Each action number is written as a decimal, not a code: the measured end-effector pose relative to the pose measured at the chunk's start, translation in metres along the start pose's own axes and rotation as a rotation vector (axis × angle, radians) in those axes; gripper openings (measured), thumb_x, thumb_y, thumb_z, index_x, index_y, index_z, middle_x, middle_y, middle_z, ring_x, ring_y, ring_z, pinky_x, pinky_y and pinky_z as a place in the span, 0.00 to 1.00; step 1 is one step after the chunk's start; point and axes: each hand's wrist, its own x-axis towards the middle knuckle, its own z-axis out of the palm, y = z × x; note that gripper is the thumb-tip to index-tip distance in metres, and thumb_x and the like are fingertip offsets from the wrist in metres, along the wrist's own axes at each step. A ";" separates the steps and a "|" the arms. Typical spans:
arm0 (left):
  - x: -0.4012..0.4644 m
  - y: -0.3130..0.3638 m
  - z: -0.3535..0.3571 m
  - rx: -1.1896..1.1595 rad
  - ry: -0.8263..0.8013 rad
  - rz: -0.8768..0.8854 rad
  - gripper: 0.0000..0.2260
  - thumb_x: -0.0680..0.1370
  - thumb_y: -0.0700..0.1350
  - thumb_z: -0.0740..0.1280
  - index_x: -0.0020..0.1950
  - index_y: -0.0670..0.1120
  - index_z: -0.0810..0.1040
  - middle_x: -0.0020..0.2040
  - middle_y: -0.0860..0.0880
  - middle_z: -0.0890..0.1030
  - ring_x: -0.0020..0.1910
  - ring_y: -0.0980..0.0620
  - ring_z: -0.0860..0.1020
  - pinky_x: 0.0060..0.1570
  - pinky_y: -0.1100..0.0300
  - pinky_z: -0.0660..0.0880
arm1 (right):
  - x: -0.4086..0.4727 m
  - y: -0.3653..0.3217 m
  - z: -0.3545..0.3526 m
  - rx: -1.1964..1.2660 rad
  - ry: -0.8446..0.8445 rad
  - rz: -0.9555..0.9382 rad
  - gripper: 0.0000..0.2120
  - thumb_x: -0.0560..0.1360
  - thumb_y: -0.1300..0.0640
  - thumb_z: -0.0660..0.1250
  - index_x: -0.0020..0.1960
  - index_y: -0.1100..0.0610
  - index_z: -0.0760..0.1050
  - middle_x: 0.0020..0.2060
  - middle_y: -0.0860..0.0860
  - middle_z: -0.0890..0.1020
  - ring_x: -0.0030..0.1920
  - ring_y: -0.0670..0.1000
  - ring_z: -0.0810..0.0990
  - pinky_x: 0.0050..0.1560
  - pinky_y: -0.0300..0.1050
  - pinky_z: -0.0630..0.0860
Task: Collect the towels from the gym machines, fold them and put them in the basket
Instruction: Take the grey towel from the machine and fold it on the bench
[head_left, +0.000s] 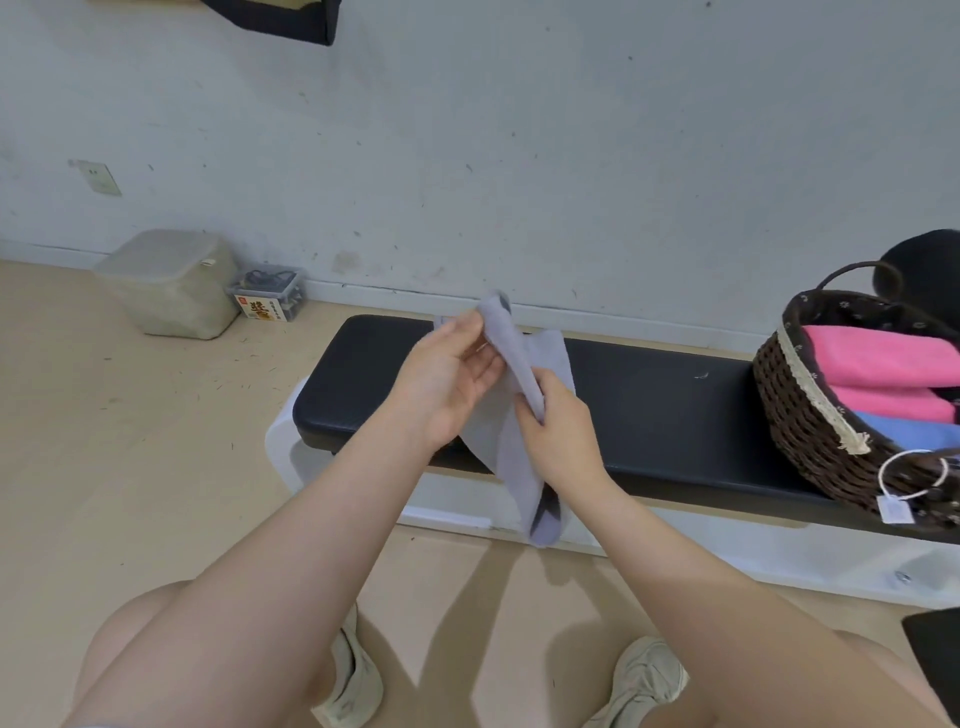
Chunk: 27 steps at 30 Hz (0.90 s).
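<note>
A pale grey-lilac towel (519, 462) hangs in the air above the black padded bench (649, 405), bunched and twisted. My left hand (447, 379) pinches its upper end between thumb and fingers. My right hand (556, 431) grips the towel's middle, fingers curled round it; the lower end dangles past the bench's front edge. At the bench's right end stands a dark wicker basket (800, 415) with folded pink towels (883, 364) and a blue towel (904, 434) inside.
A white wall rises just behind the bench. On the floor at the left lie a translucent lidded bin (171, 283) and a small clear box (267, 293). A black object (930, 280) stands behind the basket. My feet are on the beige floor below.
</note>
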 end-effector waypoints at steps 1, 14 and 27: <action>-0.001 0.005 0.002 -0.067 0.003 -0.006 0.06 0.80 0.41 0.60 0.51 0.43 0.77 0.44 0.48 0.82 0.44 0.54 0.81 0.45 0.63 0.80 | -0.001 0.002 -0.004 -0.017 0.019 0.003 0.11 0.79 0.58 0.58 0.59 0.54 0.72 0.45 0.49 0.78 0.42 0.47 0.75 0.40 0.41 0.71; -0.027 0.037 0.045 -0.572 0.160 0.115 0.07 0.78 0.39 0.64 0.41 0.39 0.75 0.31 0.46 0.80 0.26 0.53 0.81 0.34 0.61 0.81 | -0.023 0.017 -0.079 -0.072 0.088 0.219 0.08 0.75 0.62 0.58 0.48 0.57 0.77 0.40 0.48 0.78 0.44 0.51 0.75 0.42 0.43 0.71; -0.047 0.036 0.032 -0.386 0.444 0.320 0.07 0.81 0.40 0.60 0.56 0.41 0.74 0.44 0.48 0.76 0.46 0.53 0.78 0.50 0.63 0.77 | -0.032 -0.022 -0.136 0.588 0.471 0.517 0.07 0.74 0.64 0.61 0.37 0.58 0.71 0.30 0.54 0.75 0.26 0.48 0.73 0.24 0.37 0.65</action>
